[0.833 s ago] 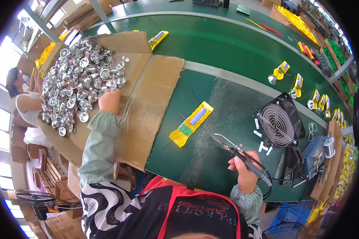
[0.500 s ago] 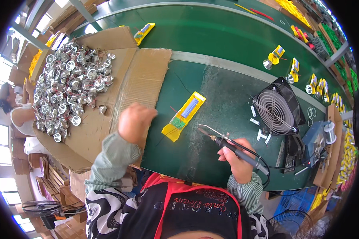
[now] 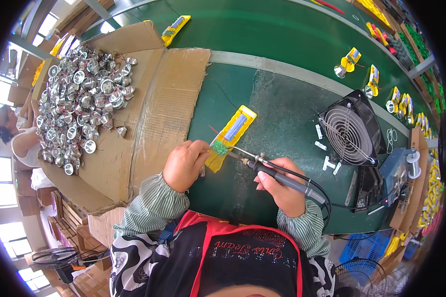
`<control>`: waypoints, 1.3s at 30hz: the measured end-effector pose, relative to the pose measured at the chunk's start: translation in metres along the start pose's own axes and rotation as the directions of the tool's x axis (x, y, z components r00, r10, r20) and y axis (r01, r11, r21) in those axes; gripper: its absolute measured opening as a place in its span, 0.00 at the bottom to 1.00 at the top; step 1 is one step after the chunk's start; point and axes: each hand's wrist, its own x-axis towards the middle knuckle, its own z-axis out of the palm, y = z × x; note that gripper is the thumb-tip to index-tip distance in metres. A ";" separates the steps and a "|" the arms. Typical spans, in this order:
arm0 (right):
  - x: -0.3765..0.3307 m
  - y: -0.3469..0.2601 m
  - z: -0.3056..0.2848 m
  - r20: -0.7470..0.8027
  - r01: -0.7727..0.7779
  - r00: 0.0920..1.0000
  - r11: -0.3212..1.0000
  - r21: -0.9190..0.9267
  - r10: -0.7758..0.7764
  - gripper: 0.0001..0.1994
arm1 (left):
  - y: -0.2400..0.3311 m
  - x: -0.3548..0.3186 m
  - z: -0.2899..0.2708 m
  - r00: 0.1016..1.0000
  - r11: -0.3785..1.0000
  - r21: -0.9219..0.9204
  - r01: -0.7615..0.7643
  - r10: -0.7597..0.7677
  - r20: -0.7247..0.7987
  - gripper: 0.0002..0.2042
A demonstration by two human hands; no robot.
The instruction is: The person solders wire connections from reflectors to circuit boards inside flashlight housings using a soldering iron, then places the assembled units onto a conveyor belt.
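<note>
My right hand (image 3: 285,188) is closed round a soldering iron (image 3: 287,182), a thin curved metal tube fixed along its front. The iron's tip points left at the small green circuit board (image 3: 218,147) in a yellow plastic housing (image 3: 247,118). Above the board in that housing lies a blue cylindrical battery (image 3: 235,127), with a red wire and a dark wire sticking out. At the board's left edge, my left hand (image 3: 186,166) has its fingers pinched together. What they hold is too small or hidden to name; a bit of something silvery shows under that hand.
An open cardboard box (image 3: 176,94) at left holds a heap of silver lamp reflectors (image 3: 86,99). To the right stand a black fan (image 3: 352,131), small white parts (image 3: 328,163) and a solder spool (image 3: 413,158). More yellow housings (image 3: 351,59) lie on the far green belt. Another person (image 3: 22,136) is at far left.
My left hand has come right from the box edge to the circuit board, its fingers now pinched. The soldering iron has moved left, bringing its tip to the board.
</note>
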 end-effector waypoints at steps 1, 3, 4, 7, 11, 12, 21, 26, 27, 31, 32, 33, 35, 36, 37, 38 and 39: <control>0.001 0.001 0.000 0.001 -0.005 1.000 1.000 -0.001 0.005 0.08 | -0.002 0.001 -0.001 0.996 0.994 0.072 -0.084 0.086 -0.019 0.05; 0.004 0.003 -0.001 0.063 0.019 0.998 0.998 -0.055 -0.015 0.08 | -0.004 0.003 0.000 0.985 0.977 0.142 -0.161 0.167 -0.031 0.05; 0.006 0.005 -0.001 0.066 0.014 0.998 0.998 -0.056 -0.011 0.08 | -0.003 0.004 0.000 0.979 0.965 0.179 -0.190 0.200 -0.040 0.04; 0.008 0.007 0.001 0.082 0.002 0.997 0.999 -0.052 0.002 0.08 | -0.002 0.006 0.003 0.969 0.949 0.221 -0.225 0.241 -0.045 0.04; 0.010 0.006 0.005 0.018 -0.023 1.000 0.999 -0.023 0.024 0.07 | -0.001 0.005 0.005 0.960 0.939 0.230 -0.255 0.275 -0.058 0.04; 0.010 0.006 0.005 0.010 -0.028 1.000 0.999 -0.021 0.029 0.07 | -0.001 0.005 0.006 0.961 0.940 0.228 -0.253 0.272 -0.057 0.04; 0.012 0.012 0.000 0.097 -0.003 0.995 0.995 -0.096 0.012 0.08 | -0.001 0.007 0.009 0.982 0.967 0.182 -0.180 0.188 -0.027 0.03; 0.013 0.013 0.001 0.098 -0.020 0.995 0.995 -0.095 0.029 0.07 | -0.001 0.008 0.009 0.981 0.968 0.172 -0.184 0.193 -0.033 0.04; 0.013 0.013 0.001 0.094 -0.022 0.995 0.996 -0.091 0.031 0.07 | -0.001 0.008 0.009 0.981 0.968 0.171 -0.185 0.193 -0.032 0.04; 0.013 0.013 0.000 0.110 0.014 0.994 0.989 -0.150 0.002 0.07 | 0.000 0.009 0.010 0.980 0.966 0.184 -0.182 0.194 -0.050 0.03; 0.013 0.014 0.000 0.109 0.021 0.994 0.990 -0.136 -0.006 0.07 | 0.000 0.009 0.011 0.979 0.966 0.182 -0.182 0.195 -0.057 0.03; 0.012 0.014 0.000 0.108 0.027 0.994 0.992 -0.122 -0.014 0.07 | 0.000 0.009 0.011 0.979 0.966 0.182 -0.183 0.196 -0.057 0.03; 0.010 0.011 0.000 0.089 0.007 0.996 0.995 -0.099 0.002 0.07 | 0.000 0.009 0.011 0.980 0.969 0.180 -0.172 0.186 -0.064 0.03; 0.010 0.009 0.000 0.072 -0.014 0.997 0.997 -0.076 0.020 0.07 | 0.000 0.008 0.011 0.981 0.969 0.180 -0.171 0.185 -0.065 0.03; 0.009 0.008 0.000 0.074 -0.014 0.997 0.997 -0.076 0.020 0.07 | 0.000 0.008 0.010 0.983 0.969 0.187 -0.162 0.176 -0.058 0.03; 0.009 0.007 0.000 0.020 -0.024 0.999 0.999 -0.047 0.025 0.07 | 0.001 0.009 0.011 0.984 0.968 0.195 -0.157 0.169 -0.047 0.03; 0.008 0.006 0.000 -0.033 -0.033 0.999 0.999 -0.018 0.033 0.07 | 0.001 0.010 0.011 0.984 0.968 0.196 -0.160 0.172 -0.044 0.03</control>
